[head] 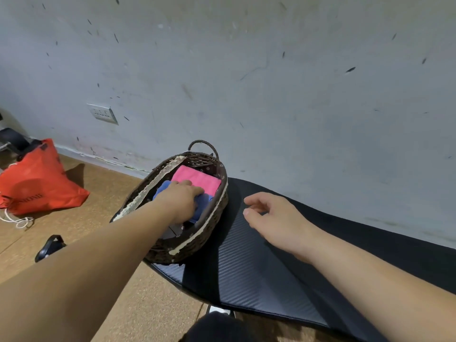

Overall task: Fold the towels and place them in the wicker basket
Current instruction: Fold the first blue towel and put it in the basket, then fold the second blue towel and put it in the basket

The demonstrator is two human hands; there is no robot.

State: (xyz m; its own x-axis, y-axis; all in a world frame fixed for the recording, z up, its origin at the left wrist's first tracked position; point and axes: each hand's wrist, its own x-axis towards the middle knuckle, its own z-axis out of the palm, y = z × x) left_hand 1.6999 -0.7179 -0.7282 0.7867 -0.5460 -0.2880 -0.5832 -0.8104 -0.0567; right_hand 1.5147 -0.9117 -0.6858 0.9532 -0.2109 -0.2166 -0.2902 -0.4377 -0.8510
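A dark brown wicker basket [212,218] with a lace-trimmed rim stands at the left end of a black table [259,267]. Inside it lies a folded pink towel [197,177] at the far side and a folded blue towel [203,201] nearer me. My left hand [181,199] reaches into the basket and lies on top of the blue towel, covering most of it, fingers extended forward. My right hand [269,214] hovers over the table just right of the basket, fingers loosely curled, holding nothing.
A grey wall [271,95] with a socket [102,113] runs behind the table. On the brown floor at the left lie a red bag [37,181] and a black sandal [49,246].
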